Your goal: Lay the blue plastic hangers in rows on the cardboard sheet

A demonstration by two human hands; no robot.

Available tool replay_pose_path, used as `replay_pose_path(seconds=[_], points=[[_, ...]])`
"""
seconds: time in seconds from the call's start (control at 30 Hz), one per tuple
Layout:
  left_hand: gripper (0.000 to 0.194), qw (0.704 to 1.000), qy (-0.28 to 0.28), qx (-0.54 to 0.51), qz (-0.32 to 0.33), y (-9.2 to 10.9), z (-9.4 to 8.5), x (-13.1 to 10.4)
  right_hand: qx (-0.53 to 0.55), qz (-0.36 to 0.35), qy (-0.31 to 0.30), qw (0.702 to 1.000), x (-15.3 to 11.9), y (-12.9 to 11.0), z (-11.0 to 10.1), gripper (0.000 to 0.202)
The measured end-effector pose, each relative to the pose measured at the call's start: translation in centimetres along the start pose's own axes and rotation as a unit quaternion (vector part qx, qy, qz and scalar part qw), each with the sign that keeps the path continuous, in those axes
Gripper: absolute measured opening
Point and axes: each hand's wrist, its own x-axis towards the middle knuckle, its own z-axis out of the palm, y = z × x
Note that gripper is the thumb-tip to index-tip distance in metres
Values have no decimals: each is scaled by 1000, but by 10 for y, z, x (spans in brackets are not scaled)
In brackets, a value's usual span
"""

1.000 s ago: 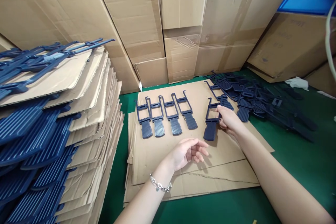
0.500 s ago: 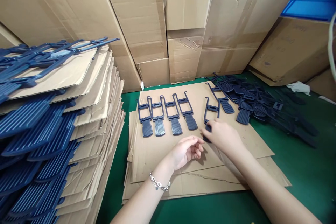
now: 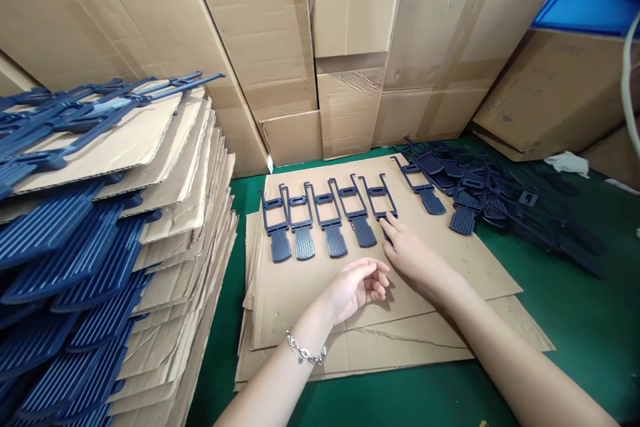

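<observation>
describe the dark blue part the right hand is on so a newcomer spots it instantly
On the green table lies a flat cardboard sheet. Across it runs a row of five dark blue framed parts. Pick the rightmost part of those five: it alone has the right hand on it, hiding most of its lower end.

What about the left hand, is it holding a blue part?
No, the left hand is half-curled over the cardboard sheet, with nothing visible in it.
</observation>
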Motion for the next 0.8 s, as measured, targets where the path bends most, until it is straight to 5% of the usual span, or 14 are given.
replay_pose_path(seconds=[0.3,0.43,0.63,0.8], points=[[21,1000,9,-3,-6,0,0,0,47,10,-85,995,5,6,-20,56],[21,1000,6,-7,-7,-1,-2,1,60,47,-27,997,19,37,-35,57],[20,1000,16,-12,-10,1,-1,2,-52,197,98,974,66,90,-53,45],[19,1000,25,-10,-11,2,1,2,-131,254,67,956,111,104,-60,40]])
